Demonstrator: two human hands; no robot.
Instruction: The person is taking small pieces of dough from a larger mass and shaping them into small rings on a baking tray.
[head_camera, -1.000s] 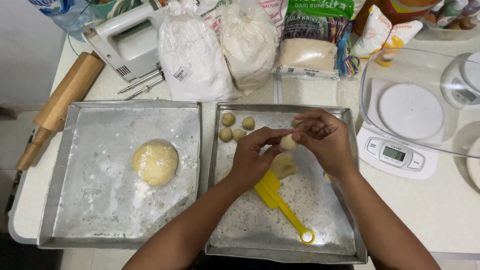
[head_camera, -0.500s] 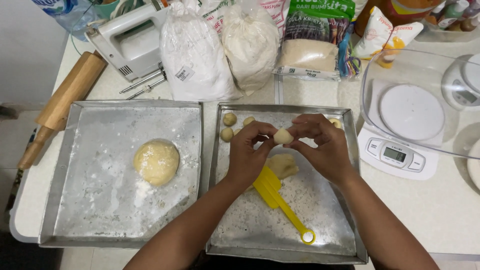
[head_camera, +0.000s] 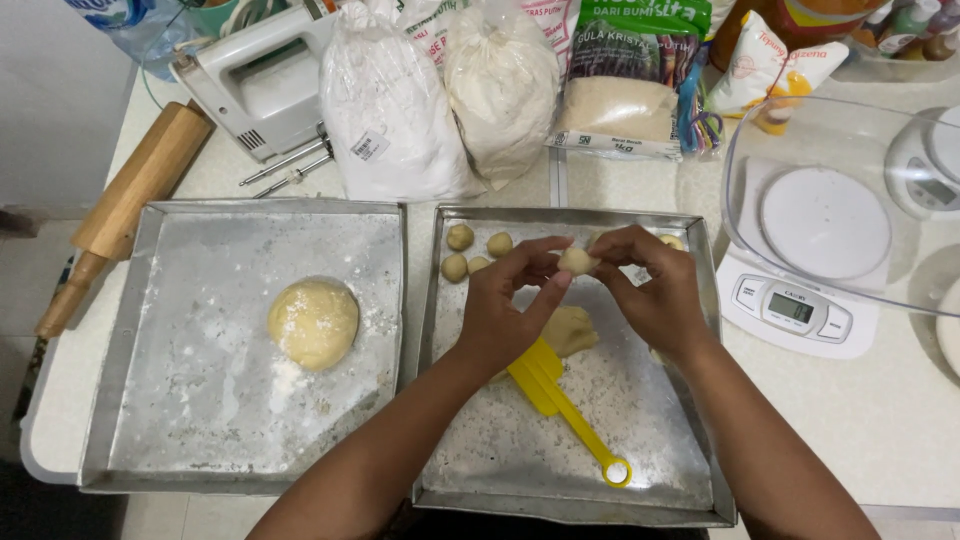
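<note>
matt soft dough ball (head_camera: 577, 261), dull floured metal tray (head_camera: 640, 470), glossy yellow plastic scraper (head_camera: 560, 400), smooth wooden rolling pin (head_camera: 130, 205), clear glossy plastic bowl (head_camera: 850, 130), speckled pale counter (head_camera: 900, 420)

The pale bench (head_camera: 860, 420) carries two metal trays (head_camera: 150, 420) side by side at its near edge, a rolling pin (head_camera: 130, 200) at the left edge, a scale (head_camera: 795, 310) toward the right, and a hand mixer (head_camera: 260, 85) and bags (head_camera: 390, 110) along the far edge.

Both hands, left hand (head_camera: 505, 305) & right hand (head_camera: 655, 290), pinching a small dough ball (head_camera: 576, 261) over the right tray (head_camera: 690, 480), yellow scraper (head_camera: 560, 400) underneath.
</note>
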